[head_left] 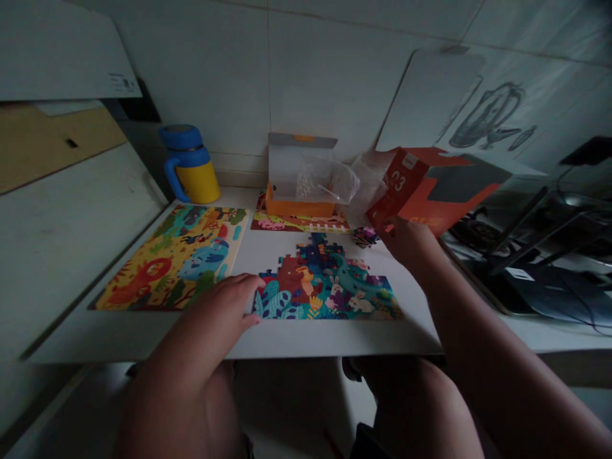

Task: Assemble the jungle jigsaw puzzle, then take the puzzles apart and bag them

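Note:
My right hand [411, 239] grips the lower corner of an orange-red cardboard box [449, 197], which is tilted above the right side of the table. Beside the left edge of a partly assembled jigsaw puzzle [325, 287] with rabbits and a fox-like animal, my left hand [236, 296] rests with thumb and fingers apart. Its fingertips touch or almost touch that edge. The puzzle's top edge is uneven, with tabs showing. A small pile of loose puzzle pieces [366, 237] lies under the box, near my right hand.
An assembled yellow animal puzzle [176, 258] lies on the left. Behind are an opened orange box [300, 207] on another picture puzzle [268, 220], clear plastic bags [329, 178], and a blue and yellow mug [198, 175]. A gas stove [482, 233] stands at the right.

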The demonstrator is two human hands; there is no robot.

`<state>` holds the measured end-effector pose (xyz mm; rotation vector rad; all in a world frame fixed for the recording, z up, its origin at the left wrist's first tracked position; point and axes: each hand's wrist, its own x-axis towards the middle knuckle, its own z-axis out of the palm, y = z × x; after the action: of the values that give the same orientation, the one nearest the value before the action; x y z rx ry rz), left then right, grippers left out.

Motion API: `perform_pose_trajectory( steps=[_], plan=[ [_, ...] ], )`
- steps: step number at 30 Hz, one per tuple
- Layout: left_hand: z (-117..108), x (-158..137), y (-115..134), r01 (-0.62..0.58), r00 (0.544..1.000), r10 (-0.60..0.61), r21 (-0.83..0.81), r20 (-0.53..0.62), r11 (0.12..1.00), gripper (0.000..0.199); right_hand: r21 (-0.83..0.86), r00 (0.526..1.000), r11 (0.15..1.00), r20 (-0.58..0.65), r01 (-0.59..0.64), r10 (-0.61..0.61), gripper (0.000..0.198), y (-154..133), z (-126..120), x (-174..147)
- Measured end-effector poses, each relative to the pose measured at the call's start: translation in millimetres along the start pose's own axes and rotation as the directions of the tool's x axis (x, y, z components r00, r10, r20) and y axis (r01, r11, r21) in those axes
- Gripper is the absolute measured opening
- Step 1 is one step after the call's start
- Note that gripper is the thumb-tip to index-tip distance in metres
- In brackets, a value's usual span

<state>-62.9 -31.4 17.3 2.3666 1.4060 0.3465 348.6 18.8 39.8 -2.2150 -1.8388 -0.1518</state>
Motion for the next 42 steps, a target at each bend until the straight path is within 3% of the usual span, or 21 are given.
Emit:
perform_pose_trajectory(
  steps=[3, 7, 9, 13, 18, 25, 31, 34, 42],
  plan=[
    [1.3, -1.7, 2.9, -0.04, 0.999, 0.04, -0.018, 0.012, 0.999, 0.042, 0.069, 0.966, 0.967, 0.071, 0.245, -0.249, 0.029, 5.7, -14.3, -34.3],
    [5.5, -7.4, 3.3, -0.06, 0.997, 0.058, 0.045, 0.06, 0.997, 0.032, 0.13, 0.825, 0.859, 0.238, 0.496, -0.513, 0.032, 26.8, -19.9, -88.8],
    [7.4, -11.0, 5.6, -0.077, 0.995, 0.072, 0.081, 0.065, 0.994, 0.028, 0.143, 0.764, 0.804, 0.253, 0.577, -0.593, 0.039, 38.5, -15.6, -108.1],
    [7.3, -15.1, 17.5, -0.119, 0.989, 0.095, 0.235, 0.111, 0.965, 0.035, 0.118, 0.716, 0.746, 0.22, 0.655, -0.663, 0.037, 48.7, -6.9, -120.1],
    [4.4, -13.0, 33.3, -0.221, 0.971, 0.165, 0.38, 0.175, 0.898, 0.041, 0.023, 0.66, 0.691, 0.273, 0.723, -0.7, 0.032, 39.9, -9.0, -119.5],
    [15.0, -14.7, 33.2, -0.294, 0.955, 0.251, 0.59, 0.156, 0.752, 0.039, -0.08, 0.59, 0.589, 0.229, 0.804, -0.775, 0.029, 32.7, -2.1, -128.1],
    [17.7, -17.0, 28.2, -0.345, 0.936, 0.3, 0.664, 0.186, 0.663, 0.04, -0.081, 0.559, 0.555, 0.194, 0.828, -0.806, 0.027, 36.1, 3.2, -121.4],
    [17.0, -17.9, 23.9, -0.345, 0.933, 0.317, 0.674, 0.171, 0.653, 0.04, -0.08, 0.571, 0.567, 0.191, 0.82, -0.798, 0.029, 39.3, 7.9, -120.7],
    [17.9, -7.7, -1.3, -0.304, 0.945, 0.323, 0.494, 0.049, 0.814, 0.047, -0.124, 0.627, 0.615, 0.182, 0.779, -0.757, 0.033, 41.4, 13.8, -108.8]
  ],
)
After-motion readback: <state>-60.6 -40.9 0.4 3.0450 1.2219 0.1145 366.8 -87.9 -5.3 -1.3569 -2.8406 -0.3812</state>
